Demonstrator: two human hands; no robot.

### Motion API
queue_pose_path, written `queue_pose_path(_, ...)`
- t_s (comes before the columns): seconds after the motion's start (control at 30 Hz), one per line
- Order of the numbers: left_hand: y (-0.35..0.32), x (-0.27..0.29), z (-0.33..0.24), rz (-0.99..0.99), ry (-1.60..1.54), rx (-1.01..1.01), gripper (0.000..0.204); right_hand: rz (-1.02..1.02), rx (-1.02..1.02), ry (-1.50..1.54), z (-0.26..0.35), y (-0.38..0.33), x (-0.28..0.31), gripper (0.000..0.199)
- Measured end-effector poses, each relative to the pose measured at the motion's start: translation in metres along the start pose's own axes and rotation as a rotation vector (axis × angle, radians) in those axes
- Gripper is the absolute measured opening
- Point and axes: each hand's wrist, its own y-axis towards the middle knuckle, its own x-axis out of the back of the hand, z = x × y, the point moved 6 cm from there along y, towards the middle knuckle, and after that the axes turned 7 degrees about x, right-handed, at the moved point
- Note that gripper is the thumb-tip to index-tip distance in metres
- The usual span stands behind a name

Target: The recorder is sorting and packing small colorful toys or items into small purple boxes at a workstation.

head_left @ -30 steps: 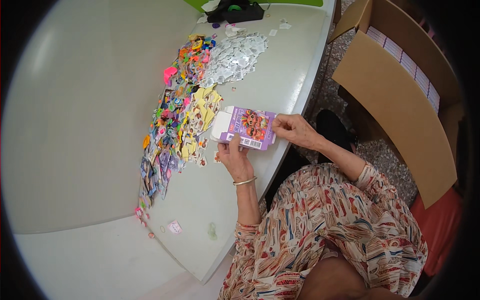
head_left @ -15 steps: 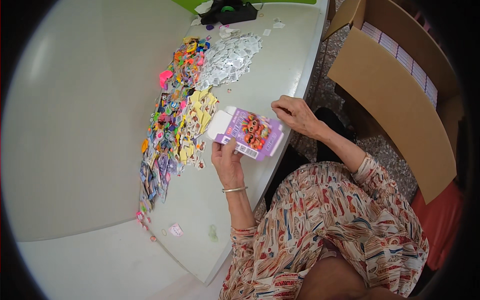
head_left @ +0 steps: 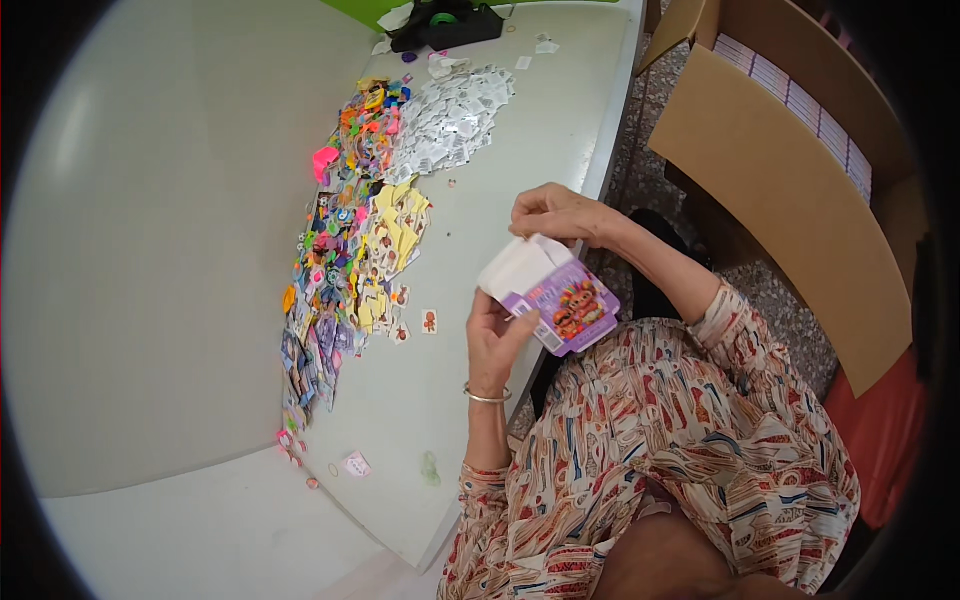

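A small purple cardboard box with white flaps and printed cartoon figures is tilted over the table's near edge. My left hand grips it at its left side, thumb on the front. At the box's upper end, my right hand has its fingers pinched together by a raised white flap; whether it holds the flap or a small piece is hidden. Left of my hands lie yellow and white paper pieces beside a heap of colourful small toys. A small printed card rests alone near my left hand.
White paper slips are piled farther back on the pale table. A black tray stands at the far end. To the right is a large open carton holding rows of small boxes. A grey panel borders the left.
The purple box has moved right and nearer to me, turning so its flapped end faces up. My right hand has come left to that end. The lone small card now shows on the table.
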Motion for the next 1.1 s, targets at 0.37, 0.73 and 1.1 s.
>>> queue_pose_path(0.37,-0.011,0.007,-0.005,0.129,-0.121,-0.098,0.068,0.475,-0.250,0.408,-0.025,-0.011,-0.022,0.011)
queue_pose_path(0.73,-0.019,-0.014,0.012,0.301,-0.010,0.035,0.063,0.413,0.110,0.017,0.063,-0.030,-0.031,0.027)
queue_pose_path(1.1,-0.035,-0.003,-0.008,0.000,0.158,-0.297,0.058,0.289,0.025,-0.231,-0.033,-0.033,-0.007,0.024)
